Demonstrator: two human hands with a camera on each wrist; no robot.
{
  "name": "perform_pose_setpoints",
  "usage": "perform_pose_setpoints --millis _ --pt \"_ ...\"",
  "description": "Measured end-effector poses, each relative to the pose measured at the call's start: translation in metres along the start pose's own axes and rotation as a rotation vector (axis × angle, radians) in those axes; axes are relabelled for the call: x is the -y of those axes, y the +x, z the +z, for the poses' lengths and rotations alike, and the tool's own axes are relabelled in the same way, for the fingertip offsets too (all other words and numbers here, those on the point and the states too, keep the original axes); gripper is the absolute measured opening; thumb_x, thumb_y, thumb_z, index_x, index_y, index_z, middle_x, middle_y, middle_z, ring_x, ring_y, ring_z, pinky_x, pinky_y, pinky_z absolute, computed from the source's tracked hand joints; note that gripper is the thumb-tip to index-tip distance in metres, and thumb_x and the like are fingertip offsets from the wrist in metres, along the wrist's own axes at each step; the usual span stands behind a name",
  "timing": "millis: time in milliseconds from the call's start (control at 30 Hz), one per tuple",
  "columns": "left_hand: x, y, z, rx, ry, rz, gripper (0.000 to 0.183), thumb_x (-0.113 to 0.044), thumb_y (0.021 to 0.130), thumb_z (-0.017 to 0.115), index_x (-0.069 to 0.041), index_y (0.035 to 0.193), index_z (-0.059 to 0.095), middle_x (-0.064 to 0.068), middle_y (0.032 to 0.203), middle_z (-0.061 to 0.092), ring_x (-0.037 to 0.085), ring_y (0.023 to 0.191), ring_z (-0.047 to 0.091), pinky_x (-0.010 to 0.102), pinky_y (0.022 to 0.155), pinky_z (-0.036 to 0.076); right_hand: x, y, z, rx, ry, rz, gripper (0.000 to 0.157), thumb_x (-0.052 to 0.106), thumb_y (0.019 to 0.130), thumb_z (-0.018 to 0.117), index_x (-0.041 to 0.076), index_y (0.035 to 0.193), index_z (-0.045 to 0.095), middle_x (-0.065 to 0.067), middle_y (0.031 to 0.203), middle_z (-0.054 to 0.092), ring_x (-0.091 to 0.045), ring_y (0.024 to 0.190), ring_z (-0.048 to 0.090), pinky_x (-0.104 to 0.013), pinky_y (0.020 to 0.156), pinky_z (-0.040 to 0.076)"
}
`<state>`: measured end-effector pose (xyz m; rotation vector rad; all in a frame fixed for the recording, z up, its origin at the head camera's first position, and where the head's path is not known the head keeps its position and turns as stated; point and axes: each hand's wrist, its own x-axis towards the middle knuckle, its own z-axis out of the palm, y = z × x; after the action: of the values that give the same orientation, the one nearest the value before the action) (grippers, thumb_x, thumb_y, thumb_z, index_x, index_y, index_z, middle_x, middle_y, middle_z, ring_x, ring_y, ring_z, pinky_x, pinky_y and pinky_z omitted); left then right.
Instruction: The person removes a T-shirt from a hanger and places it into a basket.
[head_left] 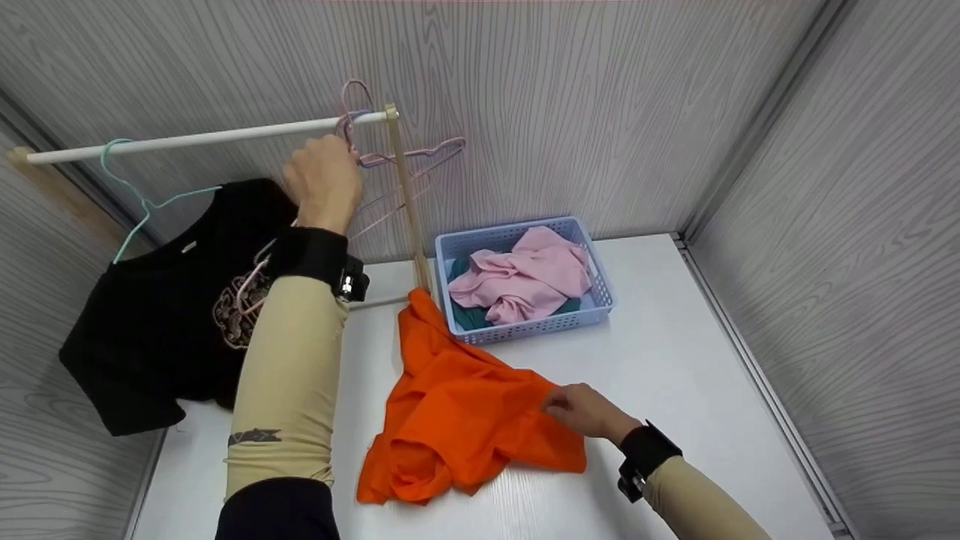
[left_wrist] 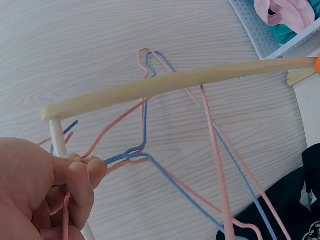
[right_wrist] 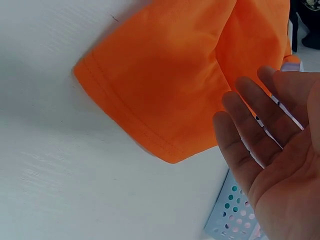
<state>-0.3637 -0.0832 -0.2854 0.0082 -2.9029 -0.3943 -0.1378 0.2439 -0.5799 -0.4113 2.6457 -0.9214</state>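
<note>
My left hand [head_left: 324, 180] is raised at the right end of a white rod [head_left: 225, 135] and pinches a pink hanger [left_wrist: 66, 217] between thumb and fingers. More hangers hang beside it, among them a blue hanger [left_wrist: 185, 185] and other pink ones, partly hidden by the hand and the wooden post [left_wrist: 125, 95]. My right hand [head_left: 585, 411] is at the right side of a crumpled orange garment [head_left: 480, 397] on the white table. Its fingers are loosely bent and hold nothing; in the right wrist view they overlap the cloth near a stitched hem [right_wrist: 135, 130].
A black T-shirt [head_left: 150, 322] with a printed emblem hangs at the left on a mint green hanger [head_left: 142, 202]. Behind the orange garment stands a blue perforated basket [head_left: 525, 330] with pink cloth [head_left: 525, 277] over dark green cloth [head_left: 469, 319]. Grey wood-grain walls [head_left: 570, 112] enclose the table.
</note>
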Motion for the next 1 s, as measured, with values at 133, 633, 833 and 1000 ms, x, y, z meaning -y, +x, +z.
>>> perform_pose_setpoints --millis 133,633,833,1000 --pt "0.007 -0.002 0.013 0.041 0.01 -0.013 0.036 -0.031 0.101 0.05 -0.002 0.109 0.069 0.023 0.115 0.068 0.043 0.102 0.066 0.053 0.081 0.054 0.003 0.001 0.004 0.029 0.0 0.02 0.018 0.014 0.096 0.059 0.008 0.107 0.072 -0.002 0.1 0.071 -0.016 0.089 0.062 -0.038 0.085 0.053" --pt "0.03 -0.021 0.019 -0.069 -0.106 0.069 0.03 -0.028 0.1 0.051 -0.006 0.101 0.071 0.019 0.108 0.071 0.043 0.098 0.067 0.053 0.077 0.053 0.019 0.021 0.009 -0.137 -0.077 0.096 0.011 0.011 0.092 0.062 0.008 0.101 0.068 -0.005 0.093 0.067 -0.02 0.084 0.059 -0.039 0.08 0.051" --pt "0.045 -0.046 0.016 0.041 -0.106 0.12 0.029 -0.027 0.1 0.052 -0.008 0.104 0.073 0.019 0.107 0.071 0.041 0.096 0.066 0.051 0.078 0.052 0.046 0.047 0.019 -0.117 -0.095 0.243 0.047 0.03 0.091 0.068 0.013 0.132 0.053 -0.015 0.127 0.055 -0.031 0.111 0.056 -0.052 0.098 0.048" --pt "0.055 -0.074 0.024 0.194 -0.07 0.171 0.028 -0.026 0.098 0.052 -0.01 0.102 0.074 0.018 0.106 0.07 0.038 0.095 0.065 0.049 0.077 0.053 0.073 0.071 0.04 0.025 -0.094 0.31 0.079 0.053 0.085 0.068 0.032 0.152 0.031 -0.019 0.152 0.031 -0.044 0.132 0.04 -0.064 0.102 0.041"
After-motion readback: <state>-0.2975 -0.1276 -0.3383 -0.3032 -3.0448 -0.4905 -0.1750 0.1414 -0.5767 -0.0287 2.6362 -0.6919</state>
